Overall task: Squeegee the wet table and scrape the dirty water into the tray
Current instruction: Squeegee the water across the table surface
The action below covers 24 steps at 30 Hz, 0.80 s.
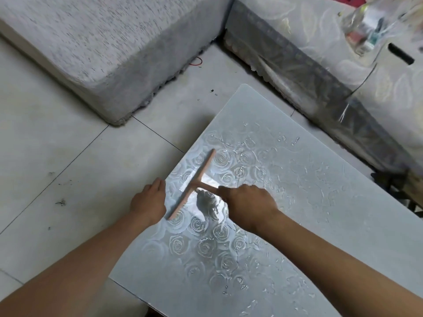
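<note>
A pale glass table (332,209) fills the lower right, wet with streaks and droplets of water (258,170) over a rose pattern. A peach T-shaped squeegee (202,171) lies with its blade on the glass near the table's left edge, running diagonally. My right hand (249,202) grips its short handle from the right. My left hand (148,200) sits at the left edge beside the blade's near end, fingers curled against the rim. No tray is in view.
Grey tiled floor (68,156) lies left of the table. A grey speckled sofa block (103,42) stands at the back left. A patterned sofa (343,83) with a plastic bag of items (370,26) runs along the right.
</note>
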Each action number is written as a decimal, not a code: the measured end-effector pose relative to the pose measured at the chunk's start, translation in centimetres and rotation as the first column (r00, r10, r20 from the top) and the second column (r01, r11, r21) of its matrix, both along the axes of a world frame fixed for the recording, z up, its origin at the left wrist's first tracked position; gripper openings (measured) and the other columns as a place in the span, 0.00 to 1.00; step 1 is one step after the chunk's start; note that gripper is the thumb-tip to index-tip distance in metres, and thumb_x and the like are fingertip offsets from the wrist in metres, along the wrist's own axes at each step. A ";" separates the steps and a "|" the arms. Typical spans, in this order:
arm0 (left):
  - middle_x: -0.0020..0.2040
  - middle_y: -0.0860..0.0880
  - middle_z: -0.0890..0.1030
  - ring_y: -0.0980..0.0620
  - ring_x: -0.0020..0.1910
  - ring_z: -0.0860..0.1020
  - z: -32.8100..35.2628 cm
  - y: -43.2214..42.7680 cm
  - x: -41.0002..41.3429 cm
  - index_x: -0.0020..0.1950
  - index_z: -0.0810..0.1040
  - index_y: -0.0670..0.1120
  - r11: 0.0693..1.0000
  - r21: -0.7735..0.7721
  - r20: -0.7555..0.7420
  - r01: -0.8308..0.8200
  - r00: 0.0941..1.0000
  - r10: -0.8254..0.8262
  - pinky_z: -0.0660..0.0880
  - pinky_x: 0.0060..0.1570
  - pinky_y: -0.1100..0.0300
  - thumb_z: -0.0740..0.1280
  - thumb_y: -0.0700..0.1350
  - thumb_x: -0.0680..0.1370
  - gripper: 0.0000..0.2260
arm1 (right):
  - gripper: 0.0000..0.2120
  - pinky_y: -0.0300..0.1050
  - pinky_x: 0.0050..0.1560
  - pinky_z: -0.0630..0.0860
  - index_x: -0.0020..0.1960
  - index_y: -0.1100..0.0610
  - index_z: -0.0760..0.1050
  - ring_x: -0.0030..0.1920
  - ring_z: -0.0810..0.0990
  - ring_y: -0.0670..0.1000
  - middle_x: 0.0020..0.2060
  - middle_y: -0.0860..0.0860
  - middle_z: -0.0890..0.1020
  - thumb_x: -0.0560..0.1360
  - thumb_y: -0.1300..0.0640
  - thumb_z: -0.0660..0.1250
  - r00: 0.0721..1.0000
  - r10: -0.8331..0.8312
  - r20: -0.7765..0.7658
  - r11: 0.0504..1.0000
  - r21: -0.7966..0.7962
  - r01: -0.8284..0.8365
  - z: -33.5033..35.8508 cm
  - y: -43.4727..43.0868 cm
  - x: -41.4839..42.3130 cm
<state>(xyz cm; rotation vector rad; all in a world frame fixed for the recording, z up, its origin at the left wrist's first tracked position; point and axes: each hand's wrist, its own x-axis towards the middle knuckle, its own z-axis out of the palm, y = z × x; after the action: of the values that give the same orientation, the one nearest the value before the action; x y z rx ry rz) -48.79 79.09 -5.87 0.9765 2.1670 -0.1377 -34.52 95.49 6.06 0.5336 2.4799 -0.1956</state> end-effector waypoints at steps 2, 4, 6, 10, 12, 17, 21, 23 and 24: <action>0.75 0.48 0.58 0.47 0.71 0.64 -0.1 -0.1 0.2 0.76 0.52 0.42 1.000 -0.015 0.012 0.018 1.000 -0.018 0.70 0.63 0.52 0.56 0.37 0.77 0.28 | 0.22 0.46 0.39 0.67 0.70 0.46 0.63 0.45 0.78 0.58 0.44 0.55 0.78 0.78 0.59 0.54 0.999 -0.029 0.022 1.000 0.008 0.028 -0.1 0.2 2.7; 0.76 0.49 0.56 0.47 0.69 0.66 -0.2 -0.4 0.3 0.77 0.50 0.43 0.999 -0.013 0.021 0.035 0.999 -0.035 0.70 0.62 0.51 0.56 0.38 0.78 0.29 | 0.22 0.45 0.40 0.67 0.70 0.40 0.61 0.47 0.80 0.58 0.46 0.54 0.80 0.79 0.58 0.54 0.997 -0.066 0.042 0.997 0.028 0.065 0.5 1.5 5.2; 0.77 0.49 0.52 0.47 0.69 0.66 -0.2 -0.7 0.2 0.77 0.48 0.43 0.998 -0.016 0.024 0.053 0.998 -0.053 0.71 0.61 0.51 0.56 0.38 0.78 0.29 | 0.23 0.45 0.41 0.69 0.69 0.36 0.60 0.49 0.80 0.57 0.48 0.53 0.81 0.80 0.57 0.53 0.991 -0.103 0.088 0.993 0.061 0.098 1.6 3.1 7.1; 0.78 0.50 0.50 0.47 0.70 0.65 -0.3 -0.8 0.1 0.78 0.48 0.43 0.999 0.004 0.048 0.032 0.998 -0.032 0.69 0.63 0.52 0.56 0.38 0.78 0.30 | 0.20 0.45 0.40 0.70 0.72 0.39 0.55 0.48 0.80 0.56 0.49 0.52 0.79 0.82 0.51 0.50 0.993 -0.084 0.086 0.993 0.087 0.077 3.6 3.4 9.0; 0.79 0.49 0.48 0.47 0.72 0.62 -0.4 -0.8 0.3 0.78 0.48 0.43 1.000 0.013 0.046 0.006 0.999 -0.007 0.68 0.65 0.52 0.55 0.38 0.78 0.30 | 0.21 0.46 0.41 0.70 0.72 0.41 0.52 0.48 0.80 0.57 0.51 0.54 0.76 0.82 0.50 0.52 0.997 -0.060 0.050 0.998 -0.007 0.060 3.8 1.7 8.2; 0.79 0.44 0.46 0.46 0.75 0.55 0.0 -0.9 1.6 0.78 0.51 0.41 0.998 0.055 -0.017 0.006 1.000 -0.005 0.64 0.66 0.53 0.57 0.39 0.78 0.29 | 0.24 0.46 0.37 0.64 0.67 0.50 0.58 0.44 0.78 0.62 0.55 0.57 0.69 0.75 0.61 0.62 1.000 -0.013 0.002 0.972 -0.235 0.013 1.3 -2.6 3.8; 0.79 0.46 0.51 0.49 0.76 0.55 0.3 -1.0 1.9 0.77 0.57 0.42 0.995 0.097 -0.025 0.014 1.000 -0.011 0.62 0.67 0.55 0.58 0.39 0.78 0.26 | 0.19 0.47 0.39 0.67 0.67 0.52 0.63 0.49 0.78 0.63 0.53 0.57 0.73 0.77 0.58 0.61 0.998 -0.055 -0.007 0.965 -0.259 0.051 -0.9 -3.6 3.3; 0.78 0.47 0.53 0.50 0.76 0.56 0.4 -1.3 2.3 0.76 0.60 0.42 0.991 0.134 -0.019 0.015 1.000 -0.013 0.62 0.68 0.55 0.58 0.39 0.78 0.25 | 0.20 0.48 0.42 0.69 0.68 0.49 0.63 0.50 0.77 0.62 0.52 0.56 0.74 0.78 0.57 0.60 0.995 -0.103 -0.003 0.962 -0.253 0.099 -1.0 -3.3 5.4; 0.78 0.47 0.55 0.50 0.76 0.57 0.4 -1.5 2.5 0.75 0.61 0.41 0.988 0.154 -0.016 0.019 1.000 -0.016 0.61 0.68 0.56 0.57 0.38 0.78 0.24 | 0.20 0.48 0.43 0.71 0.68 0.47 0.63 0.50 0.78 0.62 0.52 0.56 0.75 0.78 0.56 0.59 0.992 -0.128 0.004 0.960 -0.251 0.125 -0.9 -2.9 6.8</action>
<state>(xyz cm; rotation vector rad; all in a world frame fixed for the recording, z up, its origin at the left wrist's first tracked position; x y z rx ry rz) -46.25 77.61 -5.47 1.0842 2.2082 0.0149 -27.75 92.57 5.20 0.5830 2.3865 -0.5564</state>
